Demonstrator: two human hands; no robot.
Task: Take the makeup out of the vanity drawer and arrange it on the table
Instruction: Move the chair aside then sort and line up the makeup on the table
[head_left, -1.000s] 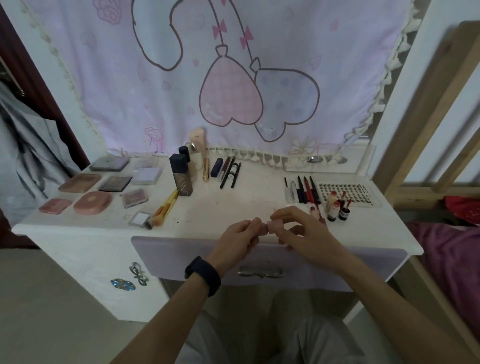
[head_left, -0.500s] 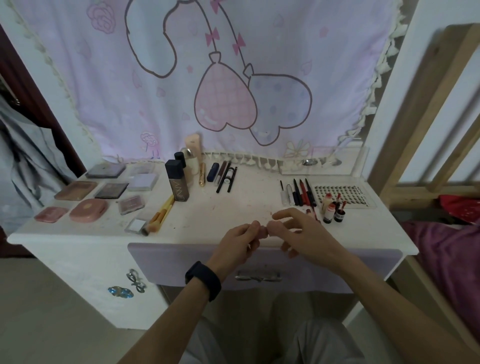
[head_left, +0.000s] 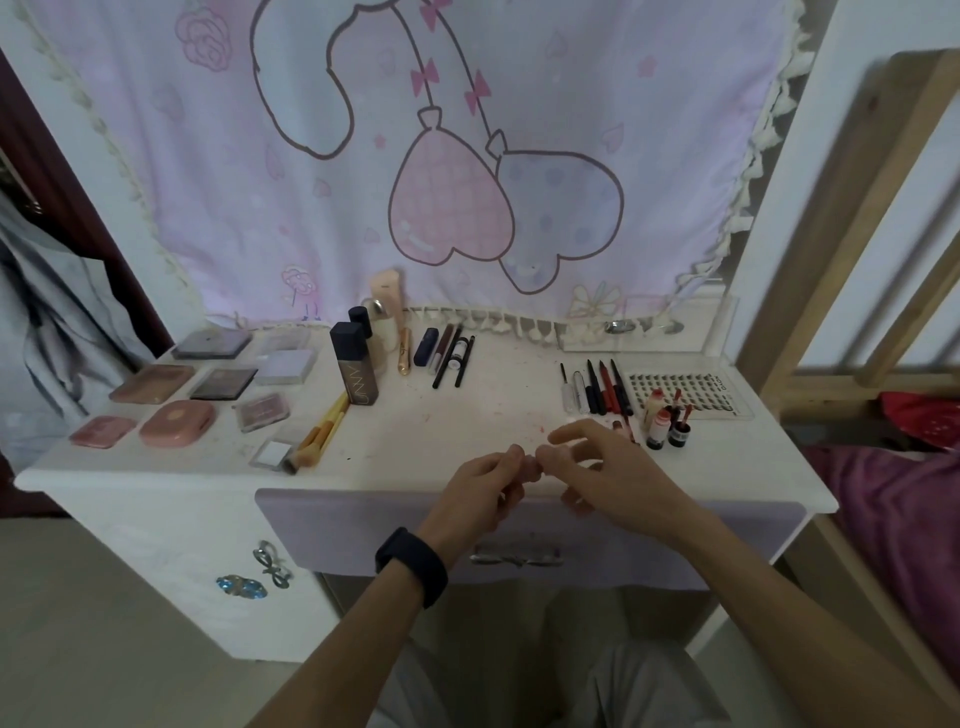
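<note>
- Over the front edge of the counter (head_left: 498, 415), the left hand (head_left: 480, 491) and right hand (head_left: 613, 475) met fingertip to fingertip. Each pinched one end of a small pink item (head_left: 531, 464), and the right forefinger stood free and straight.
- Held so, the pink item had its long axis running left to right along the counter's edge, directly between the hands, so neither needed to reach.
- It was blurred and mostly covered; it may have been a capped lip product, but that could not be told.
- Just beyond the right hand stood the lip bottles (head_left: 667, 431), which made that hand the nearer one for setting the pink item among them.
- Behind those lay the liners (head_left: 597, 387), their long axes pointing away from the person.
- Below the hands, the drawer (head_left: 363, 525) was closed, so its contents were hidden.
- At the far right, the lash tray (head_left: 691, 392) held rows of lashes, and the palettes (head_left: 223, 382) lay well apart on the left.
</note>
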